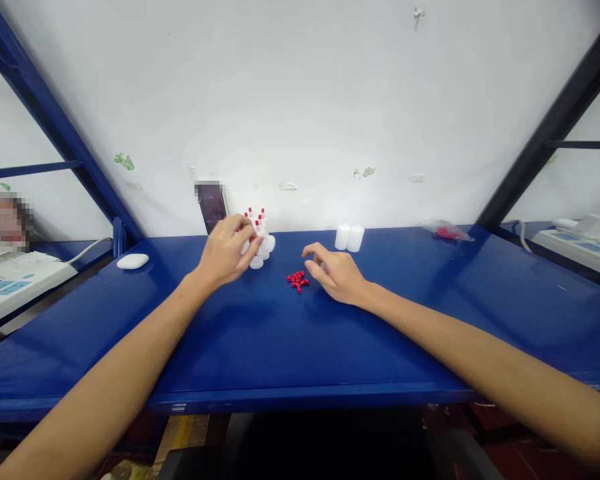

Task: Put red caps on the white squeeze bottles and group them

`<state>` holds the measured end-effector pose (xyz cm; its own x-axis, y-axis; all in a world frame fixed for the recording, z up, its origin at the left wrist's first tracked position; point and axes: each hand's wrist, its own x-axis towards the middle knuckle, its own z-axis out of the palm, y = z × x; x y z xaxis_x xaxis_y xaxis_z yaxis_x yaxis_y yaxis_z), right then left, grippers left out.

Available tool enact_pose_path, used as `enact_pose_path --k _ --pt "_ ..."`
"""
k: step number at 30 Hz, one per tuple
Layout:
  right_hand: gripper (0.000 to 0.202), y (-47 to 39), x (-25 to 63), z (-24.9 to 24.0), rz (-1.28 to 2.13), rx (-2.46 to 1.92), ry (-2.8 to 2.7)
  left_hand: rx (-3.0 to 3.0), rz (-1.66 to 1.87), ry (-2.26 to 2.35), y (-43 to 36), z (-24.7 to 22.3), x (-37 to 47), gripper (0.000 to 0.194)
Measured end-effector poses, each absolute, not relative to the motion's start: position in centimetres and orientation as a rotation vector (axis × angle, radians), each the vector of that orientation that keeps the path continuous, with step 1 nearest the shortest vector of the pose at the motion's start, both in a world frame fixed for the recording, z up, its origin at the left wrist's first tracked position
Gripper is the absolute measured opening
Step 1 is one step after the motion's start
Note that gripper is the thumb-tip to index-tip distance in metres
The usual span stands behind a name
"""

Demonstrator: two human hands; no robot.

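Note:
My left hand (229, 251) is closed with its fingers around a small white plastic bottle (269, 243), which looks tilted; the fingers partly hide it. Right behind that hand stands a cluster of white bottles with red-tipped caps (258, 225). My right hand (341, 275) hovers just right of a loose pile of small red caps (298, 280). Its thumb and index finger are apart, and nothing shows between them. Two white bottles (350, 238) without red tips stand side by side behind my right hand.
A clear bag with red pieces (448, 232) lies at the back right of the blue table (300, 353). A white rounded object (133, 261) is at the left. Against the wall leans a dark phone-like slab (213, 205). Power strips (20, 288) and blue frame posts flank the table.

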<state>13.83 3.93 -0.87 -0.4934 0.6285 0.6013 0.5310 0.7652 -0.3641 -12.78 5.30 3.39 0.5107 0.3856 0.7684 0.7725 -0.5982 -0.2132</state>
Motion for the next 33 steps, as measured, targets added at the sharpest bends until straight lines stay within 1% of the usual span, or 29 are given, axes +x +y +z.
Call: enact_pose_path --k 2,6,15,23,28,33 --pt "0.023 4.2 13.6 -1.2 0.174 -0.866 -2.189 -2.173 -0.889 -1.036 5.7 3.8 -14.2 0.022" --pt "0.029 4.1 13.5 -1.4 0.118 -0.874 -2.090 -2.223 -0.793 -1.108 5.9 3.7 -15.2 0.019" --pt "0.015 3.4 14.0 -0.5 0.223 -0.798 -2.049 -2.259 -0.674 -1.154 6.6 2.6 -15.2 0.024" --pt "0.014 3.3 13.6 -0.5 0.239 -0.768 -2.092 -2.233 -0.756 -1.173 6.7 2.5 -15.3 0.025" --pt "0.016 3.4 13.6 -0.6 0.221 -0.790 -2.119 -2.244 -0.742 -1.180 6.9 2.4 -15.4 0.027" --pt "0.017 3.5 13.5 -0.7 0.203 -0.809 -2.167 -2.250 -0.744 -1.190 7.0 2.3 -15.3 0.025"
